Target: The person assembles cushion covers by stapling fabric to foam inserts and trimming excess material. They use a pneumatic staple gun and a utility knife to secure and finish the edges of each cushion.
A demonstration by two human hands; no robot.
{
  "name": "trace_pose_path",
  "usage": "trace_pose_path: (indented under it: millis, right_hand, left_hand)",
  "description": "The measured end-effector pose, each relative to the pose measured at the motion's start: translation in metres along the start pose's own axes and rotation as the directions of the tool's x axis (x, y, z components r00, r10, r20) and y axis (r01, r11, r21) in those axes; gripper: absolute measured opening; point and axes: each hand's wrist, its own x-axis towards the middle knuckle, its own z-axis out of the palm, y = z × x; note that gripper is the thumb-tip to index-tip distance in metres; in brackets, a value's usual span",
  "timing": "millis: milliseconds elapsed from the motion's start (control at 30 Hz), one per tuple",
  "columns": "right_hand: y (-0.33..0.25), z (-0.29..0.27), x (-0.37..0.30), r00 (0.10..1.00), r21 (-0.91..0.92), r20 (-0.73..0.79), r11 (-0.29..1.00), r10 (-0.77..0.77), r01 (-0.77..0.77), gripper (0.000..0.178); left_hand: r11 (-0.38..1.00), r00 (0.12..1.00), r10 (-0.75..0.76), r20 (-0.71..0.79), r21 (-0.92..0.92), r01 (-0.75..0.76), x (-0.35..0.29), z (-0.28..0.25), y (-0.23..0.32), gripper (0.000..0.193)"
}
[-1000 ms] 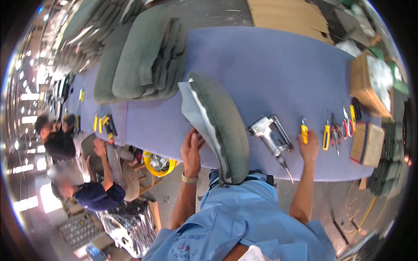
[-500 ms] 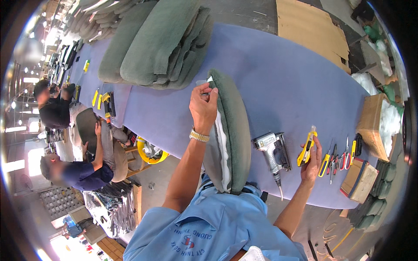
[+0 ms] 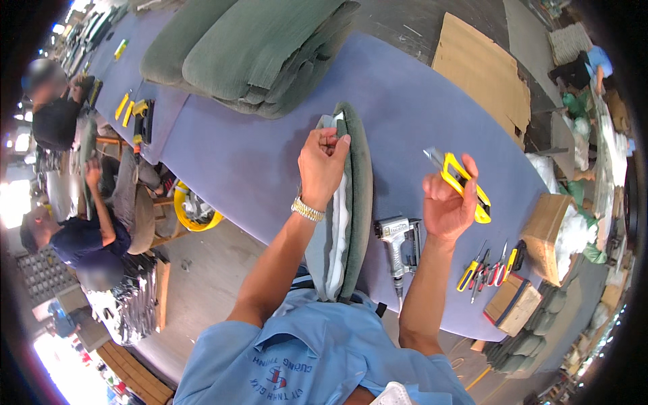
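Note:
A grey-green fabric cushion [image 3: 359,182] stands on edge between the table and my body, its open side showing white padding [image 3: 338,226] and a pale grey backing [image 3: 318,233]. Near its far end, my left hand [image 3: 324,162] pinches the fabric edge, fingers closed. To the right, my right hand [image 3: 451,202] is raised above the table, curled around yellow-handled snips [image 3: 466,185] whose silver blades point toward the cushion. Below, between cushion and right forearm, lies a silver staple gun [image 3: 398,243] with a hose.
Folded grey-green fabric [image 3: 263,54] is piled at the far left of the blue table [image 3: 418,101]. Several hand tools [image 3: 480,273] lie at right, near a small box [image 3: 513,304] and a carton of white stuffing [image 3: 548,236]. Two co-workers [image 3: 88,229] are at left.
My right hand has lifted the snips from low beside the staple gun, swinging the blades toward the cushion. My left hand keeps its pinch on the fabric edge. The view has shifted.

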Motion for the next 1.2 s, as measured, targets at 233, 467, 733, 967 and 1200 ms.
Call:
trace_pose_path:
  millis: [233, 467, 733, 967, 1200]
  right_hand:
    - [0.036, 0.033, 0.032, 0.999, -0.576, 0.033, 0.817, 0.018, 0.004, 0.044]
    - [0.064, 0.046, 0.036, 0.989, -0.672, 0.040, 0.736, 0.144, -0.080, 0.036]
    - [0.086, 0.035, 0.041, 0.975, -0.859, 0.210, 0.490, 0.078, 0.145, 0.034]
    - [0.086, 0.047, 0.040, 0.958, -0.880, 0.287, 0.394, -0.003, 0.265, 0.032]
    - [0.089, 0.046, 0.039, 0.949, -0.876, 0.310, 0.369, -0.059, 0.310, 0.033]
  left_hand:
    - [0.939, 0.961, 0.263, -0.085, 0.252, -0.234, 0.021, 0.016, -0.006, 0.024]
    - [0.972, 0.993, 0.039, -0.114, -0.228, -0.064, 0.022, 0.026, -0.032, 0.021]
    - [0.928, 0.990, -0.013, -0.142, -0.371, -0.042, 0.017, 0.029, -0.034, 0.018]
    - [0.943, 0.988, 0.000, -0.157, -0.330, -0.052, 0.016, 0.029, -0.034, 0.018]
    - [0.955, 0.989, 0.010, -0.148, -0.290, -0.053, 0.016, 0.029, -0.032, 0.017]
